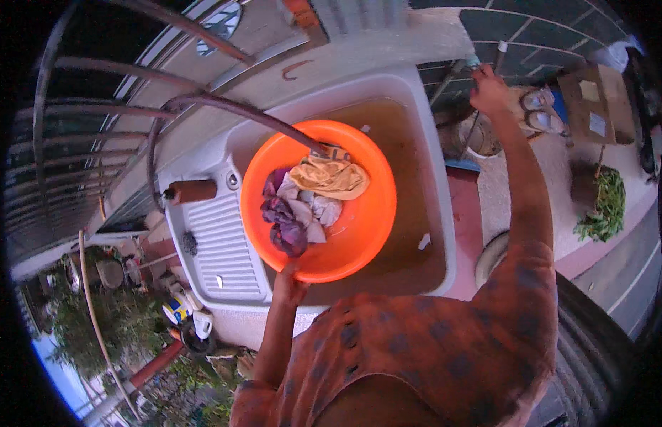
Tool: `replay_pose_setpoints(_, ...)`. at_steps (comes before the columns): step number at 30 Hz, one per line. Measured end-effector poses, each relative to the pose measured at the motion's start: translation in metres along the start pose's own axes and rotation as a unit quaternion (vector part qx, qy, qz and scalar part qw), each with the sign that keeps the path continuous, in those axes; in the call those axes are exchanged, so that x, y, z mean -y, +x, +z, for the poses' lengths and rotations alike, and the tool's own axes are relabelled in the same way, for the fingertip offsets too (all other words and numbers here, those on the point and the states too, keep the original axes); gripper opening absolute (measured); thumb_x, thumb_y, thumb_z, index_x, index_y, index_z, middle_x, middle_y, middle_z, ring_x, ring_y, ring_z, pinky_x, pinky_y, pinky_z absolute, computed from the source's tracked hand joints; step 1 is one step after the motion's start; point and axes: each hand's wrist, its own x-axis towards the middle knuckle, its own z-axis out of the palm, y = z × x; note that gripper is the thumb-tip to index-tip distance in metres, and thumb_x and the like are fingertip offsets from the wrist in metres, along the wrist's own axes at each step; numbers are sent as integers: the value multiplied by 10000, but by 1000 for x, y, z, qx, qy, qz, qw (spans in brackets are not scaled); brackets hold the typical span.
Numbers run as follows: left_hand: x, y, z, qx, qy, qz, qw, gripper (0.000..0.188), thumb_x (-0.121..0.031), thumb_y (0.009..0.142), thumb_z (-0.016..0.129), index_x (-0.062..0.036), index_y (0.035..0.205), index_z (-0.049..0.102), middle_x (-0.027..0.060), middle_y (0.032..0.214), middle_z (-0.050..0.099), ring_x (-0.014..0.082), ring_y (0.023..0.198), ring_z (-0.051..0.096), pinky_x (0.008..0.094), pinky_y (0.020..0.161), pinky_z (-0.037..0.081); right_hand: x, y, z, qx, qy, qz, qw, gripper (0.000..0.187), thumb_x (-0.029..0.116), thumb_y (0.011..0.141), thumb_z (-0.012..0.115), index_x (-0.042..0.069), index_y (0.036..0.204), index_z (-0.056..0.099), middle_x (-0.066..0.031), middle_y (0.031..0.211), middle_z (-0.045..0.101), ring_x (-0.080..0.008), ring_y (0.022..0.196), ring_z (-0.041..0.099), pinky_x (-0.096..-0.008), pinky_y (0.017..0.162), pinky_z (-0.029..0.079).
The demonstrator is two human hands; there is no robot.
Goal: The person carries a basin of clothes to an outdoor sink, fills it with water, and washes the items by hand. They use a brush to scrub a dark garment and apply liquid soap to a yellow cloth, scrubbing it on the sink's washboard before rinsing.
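My left hand [290,286] grips the near rim of an orange plastic basin [370,231]. Inside lie crumpled wet-looking cloths: a tan cloth [331,178], a purple cloth [288,229] and a whitish cloth [324,208]. A brown hose [260,117] reaches into the basin's far side, its end hidden among the cloths. The basin rests over a grey laundry sink [436,178] with murky water in it. Stretched out to the far right, my right hand [489,90] has its fingers closed at a small pale-green piece, perhaps a tap handle; it is too small to tell.
Left of the basin is the sink's ribbed washboard [220,242], with a brown bottle [191,191] and a dark scrubber [189,243] on it. Metal bars [96,110] stand beyond. At right are a bucket [480,139], sandals [541,110], a cardboard box [597,103] and green leaves [607,203].
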Motion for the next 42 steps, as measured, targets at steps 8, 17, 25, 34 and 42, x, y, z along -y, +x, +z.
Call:
replay_pose_setpoints(8,16,7,-11,-24,7,-15,1000,353,-142,783,494,-36,1119,470,50,917,610,117,624,595,204,448,483,-36,-11,19,-47,139,-93,985,516,94,651,572,137,1155,471,-109,1233,401,-353,1029,482,-415,859,424)
replay_pose_setpoints(17,23,20,-29,-18,-6,-35,999,266,-106,785,483,-70,1048,493,39,812,601,137,553,575,216,424,464,-36,-13,28,-73,100,42,991,638,106,664,616,168,1249,370,-178,1219,404,-377,1067,453,-415,870,421)
replay_pose_setpoints(25,27,29,-36,-27,-16,-8,999,331,-69,778,461,-6,1102,484,101,1005,597,184,804,620,265,578,536,-36,-3,42,-71,58,64,994,692,175,648,647,172,1268,340,-174,1199,434,-364,1064,462,-420,870,415)
replay_pose_setpoints(34,25,29,-34,-37,1,-46,998,236,-110,794,523,-53,1023,526,51,854,613,148,640,605,236,444,489,-38,1,28,-32,61,34,997,686,140,674,615,173,1291,319,-184,1208,442,-379,1096,441,-427,899,396)
replay_pose_setpoints(42,26,25,-28,-50,1,-35,998,293,-103,785,491,-27,1068,503,69,914,611,156,687,610,240,468,493,-49,3,32,-23,69,34,997,660,145,701,597,136,1302,325,-198,1240,418,-351,1144,411,-405,933,379)
